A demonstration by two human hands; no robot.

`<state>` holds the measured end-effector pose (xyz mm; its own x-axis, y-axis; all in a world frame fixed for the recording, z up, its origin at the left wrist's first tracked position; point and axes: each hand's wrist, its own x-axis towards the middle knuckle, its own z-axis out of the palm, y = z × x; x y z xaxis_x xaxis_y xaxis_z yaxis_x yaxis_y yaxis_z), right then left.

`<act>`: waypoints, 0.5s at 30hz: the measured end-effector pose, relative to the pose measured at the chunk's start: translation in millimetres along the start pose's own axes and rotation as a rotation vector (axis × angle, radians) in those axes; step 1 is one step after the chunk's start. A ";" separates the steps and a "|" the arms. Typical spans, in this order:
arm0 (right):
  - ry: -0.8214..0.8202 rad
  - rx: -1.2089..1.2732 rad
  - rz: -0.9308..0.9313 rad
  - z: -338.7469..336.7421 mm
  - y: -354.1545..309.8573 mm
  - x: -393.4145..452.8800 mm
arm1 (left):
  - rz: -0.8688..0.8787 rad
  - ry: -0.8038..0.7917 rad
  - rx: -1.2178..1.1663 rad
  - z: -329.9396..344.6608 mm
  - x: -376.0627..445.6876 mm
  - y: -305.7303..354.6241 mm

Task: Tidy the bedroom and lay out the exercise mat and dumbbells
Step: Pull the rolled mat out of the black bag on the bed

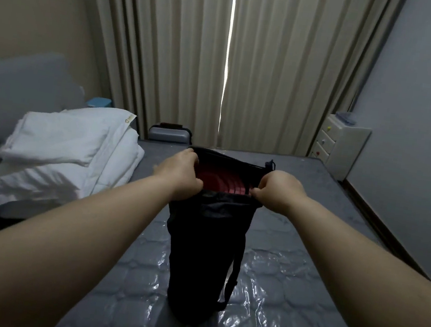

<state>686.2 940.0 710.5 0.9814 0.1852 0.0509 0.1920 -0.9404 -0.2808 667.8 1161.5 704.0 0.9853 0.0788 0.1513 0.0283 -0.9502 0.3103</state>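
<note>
Both hands, left [183, 170] and right [277, 192], grip the upright black bag's [203, 247] mouth, rolled red mat [223, 182] end-up inside.

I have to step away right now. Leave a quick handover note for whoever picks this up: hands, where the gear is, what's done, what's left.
Left hand and right hand: each grips the rim of the black bag, holding its mouth open.
Bag stands upright on the plastic-wrapped mattress; the rolled red mat is inside it.
Done: bag opened.
Left: pull the mat out, unroll it, set out the dumbbells (none in view), tidy the white bedding.
</note>
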 end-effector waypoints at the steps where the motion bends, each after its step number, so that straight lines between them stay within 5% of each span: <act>1: 0.001 0.019 -0.030 2.1 -2.0 -0.5 | -0.033 -0.056 -0.050 1.8 -1.4 0.5; 6: -0.145 0.314 -0.174 21.6 -7.5 -13.5 | -0.193 -0.197 -0.318 9.9 -25.1 1.6; 15: -0.056 0.568 -0.090 31.4 -5.5 -26.1 | 0.003 -0.093 -0.287 14.7 -47.0 -5.9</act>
<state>659.4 949.2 680.7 0.9566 0.2867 0.0516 0.2270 -0.6225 -0.7490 623.8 1159.0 681.3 0.9969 0.0355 0.0702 -0.0103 -0.8251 0.5649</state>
